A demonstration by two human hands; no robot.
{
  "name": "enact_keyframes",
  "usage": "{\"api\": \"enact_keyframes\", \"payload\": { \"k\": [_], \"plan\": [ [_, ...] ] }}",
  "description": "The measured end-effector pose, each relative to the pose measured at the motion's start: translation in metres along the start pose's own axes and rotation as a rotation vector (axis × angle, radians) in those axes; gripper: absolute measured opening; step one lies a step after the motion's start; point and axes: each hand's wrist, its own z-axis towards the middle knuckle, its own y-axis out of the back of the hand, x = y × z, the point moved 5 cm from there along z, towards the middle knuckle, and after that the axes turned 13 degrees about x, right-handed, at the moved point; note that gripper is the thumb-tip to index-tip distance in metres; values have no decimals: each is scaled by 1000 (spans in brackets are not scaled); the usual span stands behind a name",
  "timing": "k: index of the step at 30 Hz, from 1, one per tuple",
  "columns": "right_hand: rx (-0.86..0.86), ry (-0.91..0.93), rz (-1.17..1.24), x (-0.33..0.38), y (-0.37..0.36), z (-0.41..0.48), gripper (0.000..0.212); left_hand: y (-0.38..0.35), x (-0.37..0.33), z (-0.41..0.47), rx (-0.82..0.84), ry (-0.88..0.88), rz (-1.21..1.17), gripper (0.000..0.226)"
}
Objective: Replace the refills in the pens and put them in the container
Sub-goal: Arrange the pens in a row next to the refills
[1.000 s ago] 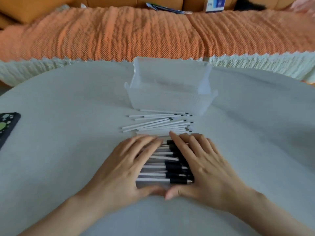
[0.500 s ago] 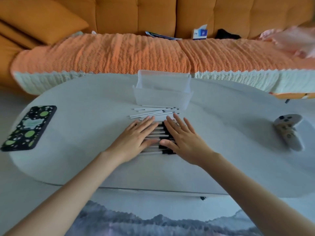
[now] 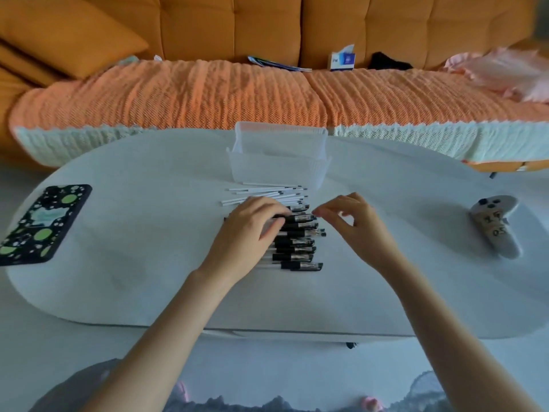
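left hand [image 3: 246, 233] curls fingers over black-and-clear plastic pens [image 3: 297, 248] rowed mid white table [image 3: 133, 233], right hand [image 3: 359, 224] loosely curled just beside them, holding nothing, thin white refills [image 3: 261, 191] and translucent plastic container [image 3: 279, 168] just beyond.

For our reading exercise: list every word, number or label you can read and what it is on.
"PM": on the white-and-blue box on the sofa.
Handwritten marks on the controller: blurred, unreadable.
Labels on the pens: too small to read.
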Motion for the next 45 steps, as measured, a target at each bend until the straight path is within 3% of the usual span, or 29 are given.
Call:
{"api": "enact_keyframes", "payload": {
  "k": [5, 10, 14, 20, 25, 31, 41, 45],
  "plan": [
    [196, 66, -13, 2, -19, -9, 4, -7, -13, -2, 80, -41, -88, 26],
    [279, 156, -188, 3, -33, -16, 24, -13, -10, -13, 190, -64, -32, 27],
    [300, 158, -266, 1, -35, -19, 23, -28, -5, -18, 238, -28, 15, 21],
    [212, 169, -228, 7, -31, -21, 14, -24, -8, -19, 134, -62, 90, 17],
    [120, 76, 106, 14, -23, -23, 10, -14, -21, -16, 29, -60, 38, 19],
    [170, 47, 257, 16, -19, -23, 7, -8, -27, -12, -42, -7, 39, 22],
    [87, -33, 205, 2, -2, -25, 8, -1, -15, -9, -49, 100, 151, 36],
    [96, -140, -3, -21, 4, -28, 9, 1, -6, -10, -14, 100, 151, 32]
  ]
}}
